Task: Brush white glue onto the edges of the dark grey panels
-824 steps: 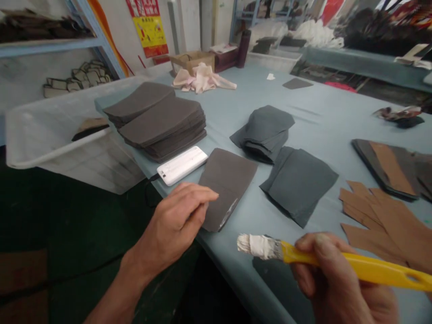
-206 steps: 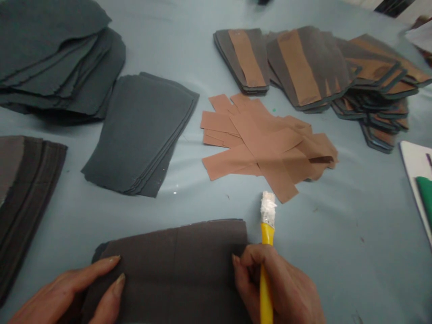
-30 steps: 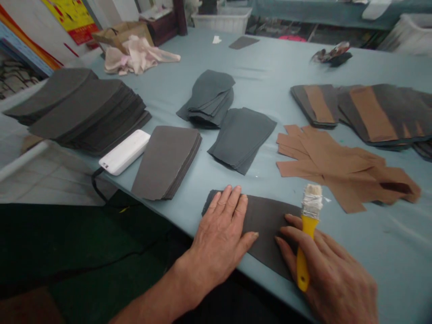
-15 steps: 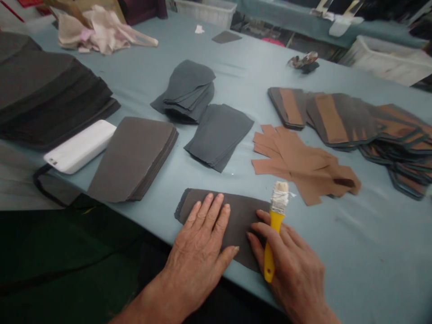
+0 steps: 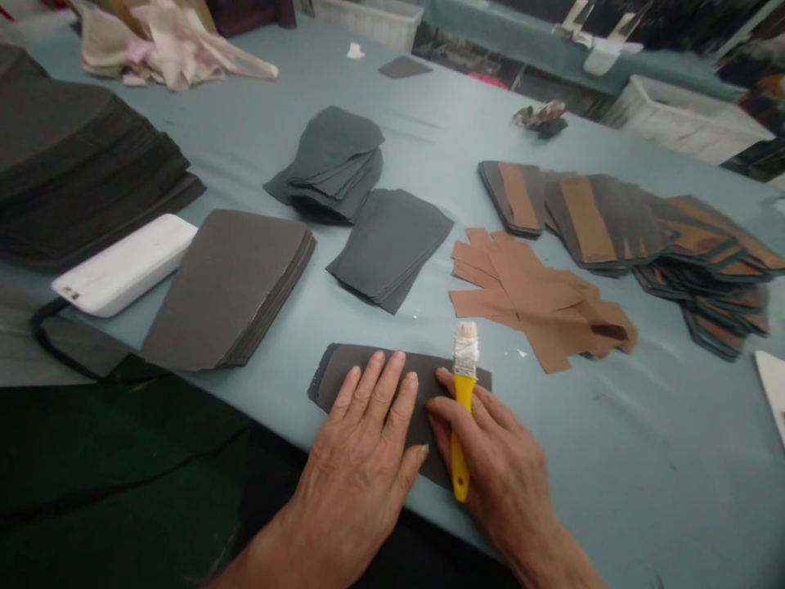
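A dark grey-brown panel point(image 5: 361, 360) lies at the table's near edge, with a slightly darker layer showing at its left end. My left hand point(image 5: 361, 450) rests flat on it, fingers stretched out. Over the panel's right part is my right hand point(image 5: 503, 458), a paintbrush point(image 5: 463, 417) with a yellow handle tucked between its fingers. The brush points away from me, its pale bristles up and its ferrule wrapped in white. The right fingertips touch the panel. Just beyond lies a loose pile of tan strips point(image 5: 527, 282).
Stacks of dark panels stand left point(image 5: 226, 286) and far left point(image 5: 74, 164), a white elongated device point(image 5: 126, 266) between them. Grey pieces point(image 5: 389, 245) lie mid-table. Panels with tan strips point(image 5: 589, 217) overlap at right. Crumpled cloth point(image 5: 172, 45) and white bins point(image 5: 687, 114) are at the back.
My right hand has slid left along the panel with the brush, uncovering the panel's right end. My left hand stays pressed flat. The view has shifted slightly.
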`<state>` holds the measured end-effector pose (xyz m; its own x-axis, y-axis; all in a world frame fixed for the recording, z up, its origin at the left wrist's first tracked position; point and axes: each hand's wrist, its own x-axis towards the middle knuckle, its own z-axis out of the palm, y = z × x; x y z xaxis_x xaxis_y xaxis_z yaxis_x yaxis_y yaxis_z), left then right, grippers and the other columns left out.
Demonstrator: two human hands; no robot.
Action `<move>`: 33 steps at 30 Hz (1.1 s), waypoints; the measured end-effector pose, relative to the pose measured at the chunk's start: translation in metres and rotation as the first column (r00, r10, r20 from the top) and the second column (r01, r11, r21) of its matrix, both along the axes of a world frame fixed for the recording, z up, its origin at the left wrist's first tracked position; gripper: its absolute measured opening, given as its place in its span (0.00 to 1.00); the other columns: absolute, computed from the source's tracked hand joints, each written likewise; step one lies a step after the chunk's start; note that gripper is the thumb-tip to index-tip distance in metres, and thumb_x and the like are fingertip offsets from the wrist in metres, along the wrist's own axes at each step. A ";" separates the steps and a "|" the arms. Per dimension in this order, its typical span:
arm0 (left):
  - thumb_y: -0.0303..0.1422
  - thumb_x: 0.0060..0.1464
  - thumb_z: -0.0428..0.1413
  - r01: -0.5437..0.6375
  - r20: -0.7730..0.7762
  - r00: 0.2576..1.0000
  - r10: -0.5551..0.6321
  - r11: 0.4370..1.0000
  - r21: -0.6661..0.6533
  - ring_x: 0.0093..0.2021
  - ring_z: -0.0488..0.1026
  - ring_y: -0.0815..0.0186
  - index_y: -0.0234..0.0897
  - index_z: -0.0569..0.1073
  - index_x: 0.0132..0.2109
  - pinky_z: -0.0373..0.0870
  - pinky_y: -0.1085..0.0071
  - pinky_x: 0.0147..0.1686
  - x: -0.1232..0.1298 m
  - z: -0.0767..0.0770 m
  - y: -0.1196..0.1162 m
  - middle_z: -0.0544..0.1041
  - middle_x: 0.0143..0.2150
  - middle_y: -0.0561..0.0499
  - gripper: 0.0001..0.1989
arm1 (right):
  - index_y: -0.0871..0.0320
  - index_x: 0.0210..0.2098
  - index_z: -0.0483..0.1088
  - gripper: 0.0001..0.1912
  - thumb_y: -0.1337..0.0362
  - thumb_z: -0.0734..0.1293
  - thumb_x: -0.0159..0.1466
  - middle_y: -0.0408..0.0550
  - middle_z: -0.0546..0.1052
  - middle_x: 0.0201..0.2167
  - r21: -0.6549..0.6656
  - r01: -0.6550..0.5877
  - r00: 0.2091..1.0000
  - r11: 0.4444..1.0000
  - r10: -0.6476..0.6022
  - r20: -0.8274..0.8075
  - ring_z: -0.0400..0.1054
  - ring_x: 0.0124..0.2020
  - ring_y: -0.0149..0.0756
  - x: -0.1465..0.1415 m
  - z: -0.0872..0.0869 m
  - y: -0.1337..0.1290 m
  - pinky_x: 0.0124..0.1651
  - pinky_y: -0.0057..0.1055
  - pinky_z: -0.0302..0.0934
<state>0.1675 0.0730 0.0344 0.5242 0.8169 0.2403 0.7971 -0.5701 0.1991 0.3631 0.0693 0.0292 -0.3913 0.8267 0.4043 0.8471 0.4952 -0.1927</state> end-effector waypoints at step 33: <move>0.46 0.74 0.47 0.102 0.187 0.980 -0.067 0.978 -0.184 0.78 0.54 0.51 0.27 0.54 0.77 0.48 0.52 0.78 0.017 -0.026 -0.022 0.64 0.76 0.38 0.35 | 0.54 0.30 0.79 0.22 0.48 0.65 0.73 0.46 0.79 0.25 -0.457 -0.023 0.635 0.889 -0.340 -0.693 0.73 0.22 0.34 -0.062 0.046 0.024 0.20 0.24 0.65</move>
